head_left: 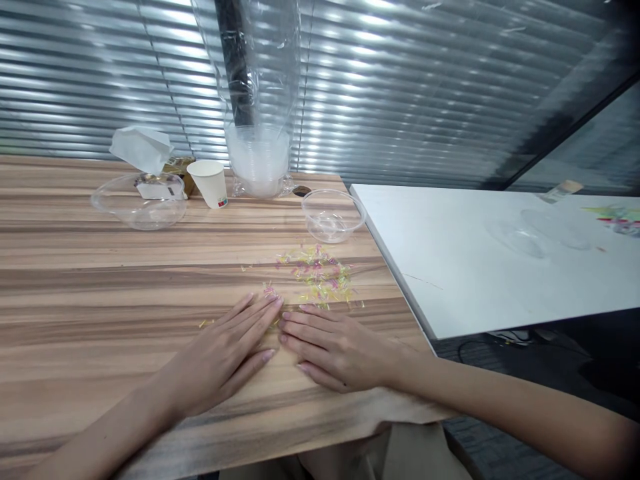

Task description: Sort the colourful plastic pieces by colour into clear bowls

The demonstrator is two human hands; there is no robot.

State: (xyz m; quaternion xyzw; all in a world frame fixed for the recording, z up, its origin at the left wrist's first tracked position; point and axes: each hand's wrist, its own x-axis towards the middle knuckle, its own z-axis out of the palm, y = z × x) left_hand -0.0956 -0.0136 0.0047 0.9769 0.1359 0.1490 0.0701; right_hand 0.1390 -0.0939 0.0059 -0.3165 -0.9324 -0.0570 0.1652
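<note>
Small bits of yellow, pink and clear plastic tubing (320, 277) lie scattered on the wood-grain table (100, 287). My left hand (227, 350) rests palm down with its fingers stretched out, the fingertips touching a few pink bits. Palm down as well, my right hand (335, 347) has its fingers extended toward the left one, just below the main scatter. The two hands' fingertips almost meet. Whatever lies under the palms is hidden. Beyond the scatter stands a clear plastic bowl (333, 223).
Along the back are another clear bowl (160, 217), a white paper cup (209, 183), a tissue pack (143, 150) and bagged stacked bowls (260, 160). A white table (450, 280) adjoins on the right, bearing clear lids (530, 233). Window blinds (380, 100) stand behind.
</note>
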